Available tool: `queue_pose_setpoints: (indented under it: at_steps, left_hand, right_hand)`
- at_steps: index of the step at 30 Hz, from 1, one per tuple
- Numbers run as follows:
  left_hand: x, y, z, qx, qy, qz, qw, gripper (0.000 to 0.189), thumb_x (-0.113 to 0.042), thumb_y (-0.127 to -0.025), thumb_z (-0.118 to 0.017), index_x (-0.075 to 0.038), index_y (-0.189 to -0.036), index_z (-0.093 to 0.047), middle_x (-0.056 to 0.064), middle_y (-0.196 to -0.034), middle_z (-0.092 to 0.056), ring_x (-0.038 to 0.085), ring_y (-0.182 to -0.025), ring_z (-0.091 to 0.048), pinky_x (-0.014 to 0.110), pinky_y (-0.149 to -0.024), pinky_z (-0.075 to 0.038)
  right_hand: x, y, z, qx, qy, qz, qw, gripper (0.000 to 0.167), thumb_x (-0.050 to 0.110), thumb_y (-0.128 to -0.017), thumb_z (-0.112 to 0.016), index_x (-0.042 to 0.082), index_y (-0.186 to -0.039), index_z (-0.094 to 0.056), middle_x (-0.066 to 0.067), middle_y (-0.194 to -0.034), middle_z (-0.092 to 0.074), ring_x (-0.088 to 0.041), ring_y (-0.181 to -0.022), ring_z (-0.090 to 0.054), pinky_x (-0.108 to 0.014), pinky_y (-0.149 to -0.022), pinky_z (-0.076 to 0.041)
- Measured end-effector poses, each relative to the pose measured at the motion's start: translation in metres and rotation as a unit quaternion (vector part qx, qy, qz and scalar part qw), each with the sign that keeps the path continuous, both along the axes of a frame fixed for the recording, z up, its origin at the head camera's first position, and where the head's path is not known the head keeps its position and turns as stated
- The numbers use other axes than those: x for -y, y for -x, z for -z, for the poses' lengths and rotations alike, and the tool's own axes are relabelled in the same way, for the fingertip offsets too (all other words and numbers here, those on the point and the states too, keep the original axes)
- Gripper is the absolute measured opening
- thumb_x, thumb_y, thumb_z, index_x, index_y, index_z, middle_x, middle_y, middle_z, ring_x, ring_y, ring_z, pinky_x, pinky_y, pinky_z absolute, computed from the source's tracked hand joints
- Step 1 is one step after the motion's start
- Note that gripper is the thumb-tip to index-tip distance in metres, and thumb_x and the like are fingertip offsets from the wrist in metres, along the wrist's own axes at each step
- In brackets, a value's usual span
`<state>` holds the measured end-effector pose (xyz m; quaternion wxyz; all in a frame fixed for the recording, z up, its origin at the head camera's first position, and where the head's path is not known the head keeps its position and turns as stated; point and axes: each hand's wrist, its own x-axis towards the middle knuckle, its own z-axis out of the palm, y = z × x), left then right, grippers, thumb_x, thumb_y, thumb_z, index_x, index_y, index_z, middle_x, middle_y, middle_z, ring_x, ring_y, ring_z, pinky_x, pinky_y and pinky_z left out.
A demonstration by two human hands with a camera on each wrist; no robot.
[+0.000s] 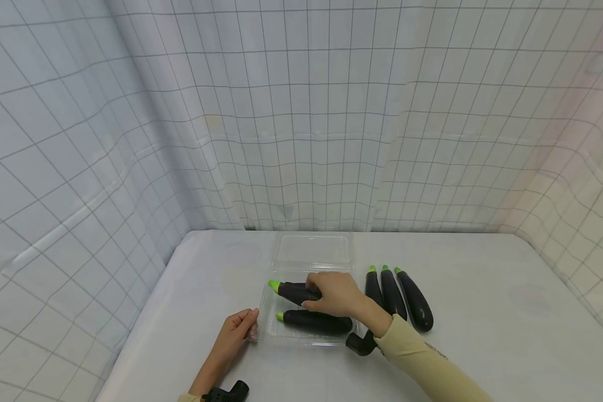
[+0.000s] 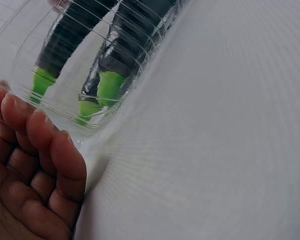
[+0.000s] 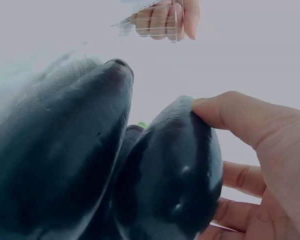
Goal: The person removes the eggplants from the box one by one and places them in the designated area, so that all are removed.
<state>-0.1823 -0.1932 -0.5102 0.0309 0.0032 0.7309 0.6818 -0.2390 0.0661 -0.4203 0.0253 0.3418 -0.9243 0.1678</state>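
A clear plastic container (image 1: 301, 338) lies with its lid (image 1: 311, 251) folded back. At its left edge my left hand (image 1: 238, 326) holds the rim with curled fingers; the thumb is hidden in the left wrist view. My right hand (image 1: 334, 293) grips a dark eggplant (image 1: 292, 292) with a bright green stem, over the container's far half. Another eggplant (image 1: 316, 322) lies along the near side inside. Behind the gripped one, part of a third dark eggplant shows. Through the clear wall, the left wrist view shows three green stems (image 2: 110, 89).
Right of the container, three more eggplants (image 1: 416, 301) lie side by side on the white table (image 1: 482, 312), stems pointing away. My right forearm partly covers them. White gridded curtains (image 1: 306, 111) stand behind the table and on both sides.
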Motion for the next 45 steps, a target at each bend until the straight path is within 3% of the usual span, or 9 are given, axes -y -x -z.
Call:
queue_pose_setpoints:
  at_steps: [8,15,20,29,45]
  left_hand:
    - [0.000,0.001,0.002,0.006,-0.001,0.000,1.0000,0.038,-0.024,-0.100,-0.051,-0.001,-0.069,-0.046,0.003,-0.060,-0.041,0.012,-0.057,-0.040,0.025,-0.056,-0.036]
    - [0.000,0.001,0.002,0.001,-0.002,0.006,1.0000,0.038,-0.023,-0.100,-0.050,-0.001,-0.070,-0.047,0.002,-0.060,-0.042,0.012,-0.057,-0.041,0.025,-0.056,-0.037]
    - [0.001,0.001,0.000,0.000,-0.003,0.013,0.9999,0.038,-0.024,-0.100,-0.050,-0.001,-0.070,-0.046,0.002,-0.061,-0.042,0.012,-0.057,-0.042,0.025,-0.057,-0.037]
    - [0.002,0.002,0.000,0.003,0.005,0.022,0.9997,0.039,-0.021,-0.101,-0.047,0.004,-0.072,-0.046,0.002,-0.061,-0.043,0.012,-0.058,-0.043,0.026,-0.056,-0.039]
    - [0.001,0.002,-0.001,0.000,0.007,0.017,0.9998,0.038,-0.019,-0.101,-0.048,0.004,-0.071,-0.044,0.002,-0.062,-0.042,0.011,-0.058,-0.042,0.027,-0.056,-0.037]
  right_hand:
    - [-0.007,-0.002,-0.004,-0.025,0.030,0.015,0.9991,0.034,0.047,-0.084,-0.068,0.019,-0.104,-0.065,0.007,-0.087,-0.063,-0.007,-0.073,-0.056,-0.027,-0.058,-0.043]
    - [-0.017,-0.005,-0.011,-0.047,0.078,0.041,0.9950,0.032,0.044,-0.085,-0.068,0.020,-0.105,-0.065,0.007,-0.086,-0.062,-0.008,-0.071,-0.056,-0.026,-0.054,-0.042]
    - [-0.022,-0.003,-0.007,-0.072,0.106,0.065,0.9896,0.033,0.046,-0.085,-0.066,0.021,-0.107,-0.064,0.007,-0.089,-0.061,-0.008,-0.067,-0.054,-0.025,-0.052,-0.040]
    - [-0.035,-0.001,-0.002,-0.091,0.195,0.102,0.9713,0.035,0.043,-0.085,-0.068,0.018,-0.109,-0.064,0.007,-0.089,-0.060,-0.009,-0.070,-0.055,-0.027,-0.054,-0.042]
    - [-0.072,-0.003,0.005,-0.101,0.272,0.186,0.9387,0.033,0.038,-0.084,-0.071,0.015,-0.108,-0.064,0.002,-0.082,-0.059,-0.011,-0.064,-0.054,-0.030,-0.053,-0.042]
